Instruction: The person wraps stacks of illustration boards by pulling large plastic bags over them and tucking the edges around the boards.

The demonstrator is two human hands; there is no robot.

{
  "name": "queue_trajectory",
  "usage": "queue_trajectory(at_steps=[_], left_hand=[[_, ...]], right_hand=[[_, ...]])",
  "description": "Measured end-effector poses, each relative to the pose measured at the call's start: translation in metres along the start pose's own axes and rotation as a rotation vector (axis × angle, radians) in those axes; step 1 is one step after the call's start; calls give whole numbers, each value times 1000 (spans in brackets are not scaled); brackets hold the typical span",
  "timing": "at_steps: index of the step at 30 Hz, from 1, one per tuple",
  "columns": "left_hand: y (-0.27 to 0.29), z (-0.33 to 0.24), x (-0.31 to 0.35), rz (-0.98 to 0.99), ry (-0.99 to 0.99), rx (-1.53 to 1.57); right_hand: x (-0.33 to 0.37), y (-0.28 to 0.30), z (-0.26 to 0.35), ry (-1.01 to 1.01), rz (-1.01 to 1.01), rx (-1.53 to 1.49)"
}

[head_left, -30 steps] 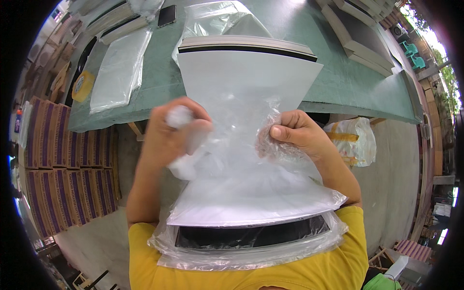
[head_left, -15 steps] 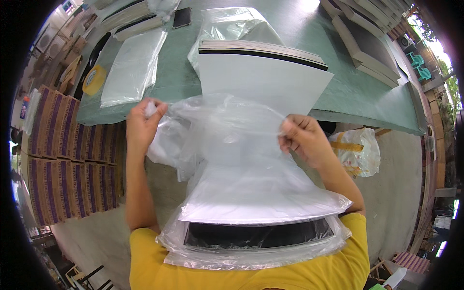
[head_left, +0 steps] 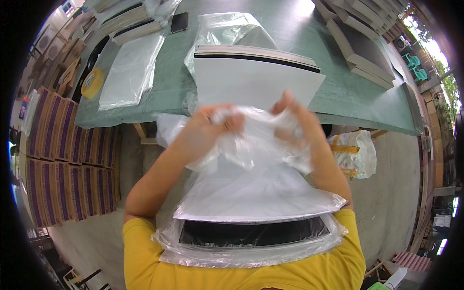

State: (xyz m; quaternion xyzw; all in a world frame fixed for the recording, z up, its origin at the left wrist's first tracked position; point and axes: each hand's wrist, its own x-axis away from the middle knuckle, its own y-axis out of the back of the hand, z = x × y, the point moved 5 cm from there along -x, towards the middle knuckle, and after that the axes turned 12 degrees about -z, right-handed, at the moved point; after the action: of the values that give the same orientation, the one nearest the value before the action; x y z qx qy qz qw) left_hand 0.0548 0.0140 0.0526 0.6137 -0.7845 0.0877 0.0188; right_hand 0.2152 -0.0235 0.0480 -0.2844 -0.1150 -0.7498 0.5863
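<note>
A stack of large white boards [head_left: 256, 79] with a black layer near its top edge leans from the table toward my chest. A clear plastic bag [head_left: 251, 186] covers its near part, and through the bag's lower end a black panel [head_left: 251, 233] shows. My left hand [head_left: 217, 123] is closed on bunched plastic above the middle of the stack. Opposite it, my right hand [head_left: 292, 113] pinches the bag's upper edge, some fingers showing through the film. Motion blurs both hands. Loose plastic bunches between and below them.
On the green table [head_left: 169, 87] lie a pile of flat plastic bags [head_left: 129, 72], a yellow tape roll [head_left: 93, 83], a phone [head_left: 179, 22] and crumpled plastic [head_left: 232, 29]. Thick boards [head_left: 360, 46] are stacked at right. Cartons [head_left: 70, 183] stand at left; a taped white bundle [head_left: 355, 153] sits below the table.
My left hand has swung right, toward the middle, bringing gathered plastic with it. My right hand has risen slightly. The bag's upper part has bunched between the hands.
</note>
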Motion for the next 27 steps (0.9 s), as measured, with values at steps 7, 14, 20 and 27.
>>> queue_trajectory(at_steps=[7,14,20,27], left_hand=[[30,-4,-5,252,-127,68],[10,-26,24,1085,-115,86],[13,30,14,759,-765,-1994],[15,60,24,809,-644,-1405]], right_hand=[[10,12,20,397,708,-404],[0,25,-34,578,569,1854],[-10,28,-27,776,167,2382],[-20,38,-27,854,204,2315]])
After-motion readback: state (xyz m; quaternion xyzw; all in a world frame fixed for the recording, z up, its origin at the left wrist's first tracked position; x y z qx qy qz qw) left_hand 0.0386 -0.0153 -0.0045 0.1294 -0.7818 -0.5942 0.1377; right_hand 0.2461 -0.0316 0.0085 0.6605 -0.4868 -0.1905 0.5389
